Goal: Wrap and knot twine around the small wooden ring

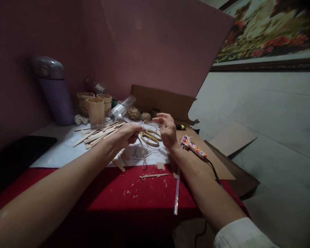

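Note:
My left hand point(129, 134) is closed in a pinch on a thin length of twine point(144, 155), whose loose end hangs down over the white sheet. To its right, my right hand point(166, 131) is raised with its fingers loosely bent and apart; I see nothing clearly held in it. Gold-handled scissors point(150, 138) lie between and behind the hands. Two balls of twine point(146, 117) sit farther back. Under and beside my left hand are wooden craft sticks point(99, 136). A flower-patterned glue gun point(195, 146) rests just right of my right wrist.
A purple bottle point(55, 91) and several wooden-looking cups point(96, 112) stand at the back left, near a clear plastic bottle point(124, 106). A clear glue stick point(177, 196) juts over the front edge. Scraps litter the red cloth point(103, 196). Cardboard point(219, 165) lies right.

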`<action>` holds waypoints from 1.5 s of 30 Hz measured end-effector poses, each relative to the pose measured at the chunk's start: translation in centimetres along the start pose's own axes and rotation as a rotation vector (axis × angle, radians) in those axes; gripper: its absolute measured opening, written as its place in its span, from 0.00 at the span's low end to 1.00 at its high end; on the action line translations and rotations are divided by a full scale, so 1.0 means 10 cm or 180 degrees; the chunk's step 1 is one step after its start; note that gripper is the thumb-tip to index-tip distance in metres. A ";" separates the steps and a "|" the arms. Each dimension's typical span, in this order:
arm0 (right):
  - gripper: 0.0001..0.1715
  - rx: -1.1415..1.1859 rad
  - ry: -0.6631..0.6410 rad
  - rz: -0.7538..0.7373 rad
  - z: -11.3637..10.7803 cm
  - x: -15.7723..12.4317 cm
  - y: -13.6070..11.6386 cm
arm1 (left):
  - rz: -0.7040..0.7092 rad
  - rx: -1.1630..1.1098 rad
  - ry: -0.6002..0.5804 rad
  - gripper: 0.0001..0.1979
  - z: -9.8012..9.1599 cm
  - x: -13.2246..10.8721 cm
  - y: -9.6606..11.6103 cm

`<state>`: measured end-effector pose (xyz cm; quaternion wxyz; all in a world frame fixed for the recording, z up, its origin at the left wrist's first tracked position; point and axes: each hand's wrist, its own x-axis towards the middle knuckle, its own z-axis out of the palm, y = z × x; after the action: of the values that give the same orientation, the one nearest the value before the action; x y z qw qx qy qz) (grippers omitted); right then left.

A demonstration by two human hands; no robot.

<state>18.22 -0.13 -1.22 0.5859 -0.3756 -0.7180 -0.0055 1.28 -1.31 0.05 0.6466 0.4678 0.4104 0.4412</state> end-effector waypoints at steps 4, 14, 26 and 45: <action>0.24 -0.0392 -0.0064 0.0388 0.02 -0.03 0.01 | 0.0243 -0.0166 0.0082 0.10 -0.02 -0.01 0.04; 0.16 -0.0189 -0.0735 0.0133 0.11 -0.16 -0.12 | 0.0502 -0.0042 0.0215 0.10 -0.01 0.00 0.01; 0.15 0.0158 -0.1014 0.0235 0.10 -0.17 -0.16 | 0.0552 0.0468 0.0109 0.04 -0.01 -0.01 0.02; 0.18 0.0600 -0.0777 0.0615 0.12 -0.15 -0.13 | 0.0560 0.0277 -0.0293 0.06 0.01 -0.03 -0.01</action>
<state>16.50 -1.36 -2.34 0.5249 -0.3841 -0.7417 0.1638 1.31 -1.59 -0.03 0.6026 0.5494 0.3564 0.4561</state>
